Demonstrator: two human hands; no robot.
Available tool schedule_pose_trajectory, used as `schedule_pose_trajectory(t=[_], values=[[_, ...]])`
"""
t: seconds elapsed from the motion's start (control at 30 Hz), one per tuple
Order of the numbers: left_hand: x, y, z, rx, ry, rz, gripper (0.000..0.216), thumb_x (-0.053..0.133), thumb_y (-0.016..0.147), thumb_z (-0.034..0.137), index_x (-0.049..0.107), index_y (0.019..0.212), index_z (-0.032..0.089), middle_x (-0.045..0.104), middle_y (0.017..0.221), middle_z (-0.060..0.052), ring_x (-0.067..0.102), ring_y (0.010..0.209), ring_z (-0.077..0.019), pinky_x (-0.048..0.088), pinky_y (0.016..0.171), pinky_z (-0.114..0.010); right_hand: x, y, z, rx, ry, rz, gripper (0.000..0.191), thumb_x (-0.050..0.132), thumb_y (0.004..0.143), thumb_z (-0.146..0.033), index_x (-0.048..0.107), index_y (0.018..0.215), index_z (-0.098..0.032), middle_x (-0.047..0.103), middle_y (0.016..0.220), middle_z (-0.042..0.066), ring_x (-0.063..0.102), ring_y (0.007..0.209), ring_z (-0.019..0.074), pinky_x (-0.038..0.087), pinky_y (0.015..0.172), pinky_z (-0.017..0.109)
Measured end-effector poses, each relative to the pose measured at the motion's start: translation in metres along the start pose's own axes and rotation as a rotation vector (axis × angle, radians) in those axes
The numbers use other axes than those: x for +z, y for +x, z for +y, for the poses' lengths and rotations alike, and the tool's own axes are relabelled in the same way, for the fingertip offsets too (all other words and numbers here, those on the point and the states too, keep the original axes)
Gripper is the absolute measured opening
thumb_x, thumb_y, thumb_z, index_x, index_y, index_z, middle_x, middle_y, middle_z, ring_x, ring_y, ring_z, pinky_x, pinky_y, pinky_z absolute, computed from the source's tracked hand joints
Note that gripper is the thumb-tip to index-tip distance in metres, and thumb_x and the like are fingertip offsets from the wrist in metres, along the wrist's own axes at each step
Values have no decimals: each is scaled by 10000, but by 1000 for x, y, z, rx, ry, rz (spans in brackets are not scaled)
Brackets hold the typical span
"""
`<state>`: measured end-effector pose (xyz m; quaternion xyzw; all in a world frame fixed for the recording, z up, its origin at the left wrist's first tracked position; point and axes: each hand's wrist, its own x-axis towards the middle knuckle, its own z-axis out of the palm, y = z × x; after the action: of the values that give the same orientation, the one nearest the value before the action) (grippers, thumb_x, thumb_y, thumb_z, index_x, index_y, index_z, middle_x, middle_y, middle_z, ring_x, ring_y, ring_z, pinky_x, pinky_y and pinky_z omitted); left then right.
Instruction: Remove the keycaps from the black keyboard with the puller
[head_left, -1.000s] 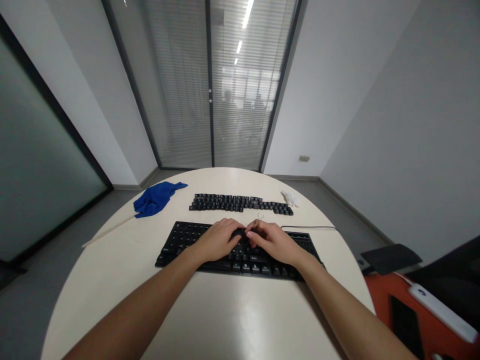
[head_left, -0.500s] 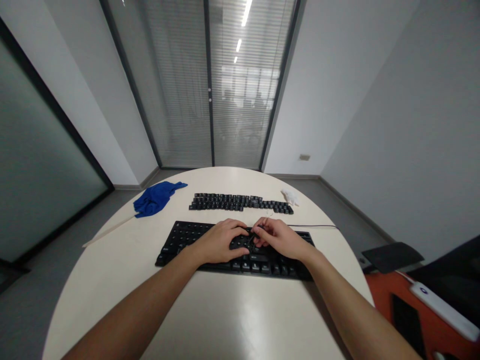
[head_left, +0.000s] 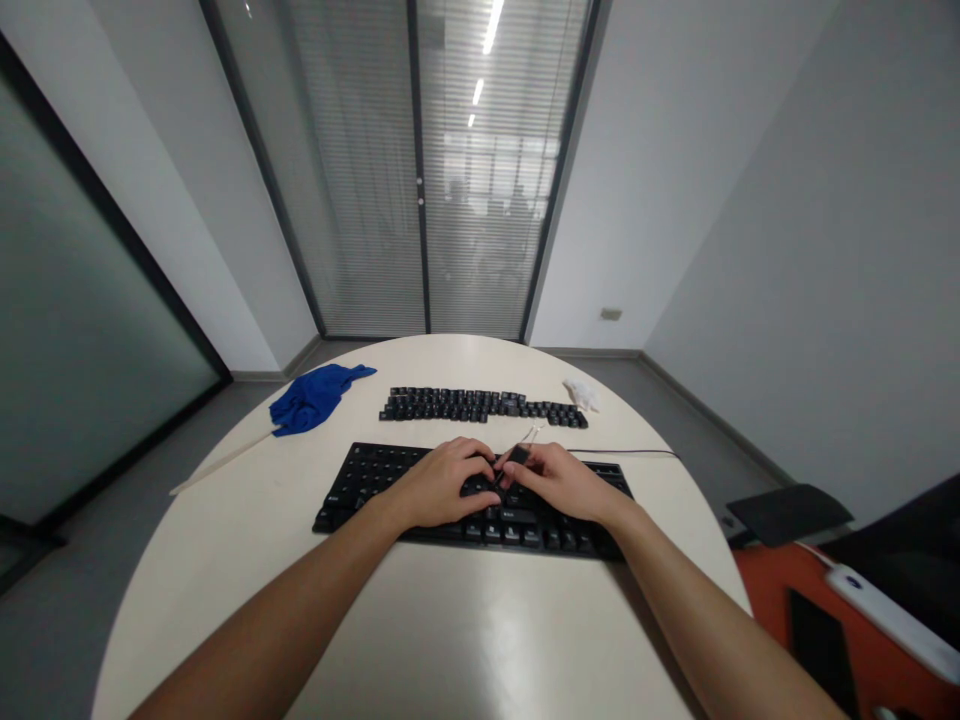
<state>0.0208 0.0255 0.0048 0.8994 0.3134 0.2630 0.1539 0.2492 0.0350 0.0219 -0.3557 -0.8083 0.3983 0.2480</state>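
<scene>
Round-ended cream bench: carries all items listed below; smooth top, glare at near middle.
Long black plastic keyboard: flat at bench centre, near both hands; a thin black cable runs along its far right side towards the right edge.
Crumpled blue cloth: far left, beyond the keyboard's left end; a pale slim stick extends from it towards near left.
Loose black keycaps: laid in close rows, far side of the keyboard, apart from it.
Left hand: over the keyboard's middle; grip open, thumb parted from forefinger, nothing visible between them.
Right hand: right of the left hand, over the keyboard; grip closed, thumb and fingers pinching the tool.
White crumpled clump: far right, beside the keycaps; material not determinable.
Small black-handled tool: above the keyboard, tilted, thin wire loops at far end.
</scene>
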Motion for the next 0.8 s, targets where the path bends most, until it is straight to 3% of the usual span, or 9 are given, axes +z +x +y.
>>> schedule_pose_trajectory(t=[0.2,0.33,0.53,0.7,0.8], values=[[3,1,-4,-37,-48,82,103,641,887,281,666,947,201,625,1115,-77,575,1071,-217,468,973,-380,-1,2,-4,-32,72,57,358,499,968,-451,699,1107,-188,732,1002,49,655,935,204,487,886,318],[6,1,-10,-45,-126,126,80,649,873,243,636,937,197,631,1078,-69,582,1058,-205,468,973,-364,0,3,-2,-15,29,81,361,503,968,-451,705,1127,-197,732,1042,47,649,954,212,474,894,325],[8,1,-12,-56,-123,120,93,638,886,257,609,949,196,643,1031,-56,587,1011,-205,467,944,-365,2,4,1,14,36,71,423,473,968,-498,729,1044,-170,744,957,47,656,942,225,478,908,348],[7,1,-11,-154,-43,168,153,647,879,305,593,978,200,648,985,-49,595,962,-218,479,887,-375,1,5,-3,11,122,71,423,489,957,-503,739,978,-162,725,1124,75,653,1012,230,479,931,357],[6,1,-9,-137,-16,162,163,643,882,305,584,995,203,648,988,-48,599,961,-220,477,880,-370,4,6,-1,41,157,96,430,514,939,-517,740,946,-151,726,1111,89,661,953,222,510,872,363]])
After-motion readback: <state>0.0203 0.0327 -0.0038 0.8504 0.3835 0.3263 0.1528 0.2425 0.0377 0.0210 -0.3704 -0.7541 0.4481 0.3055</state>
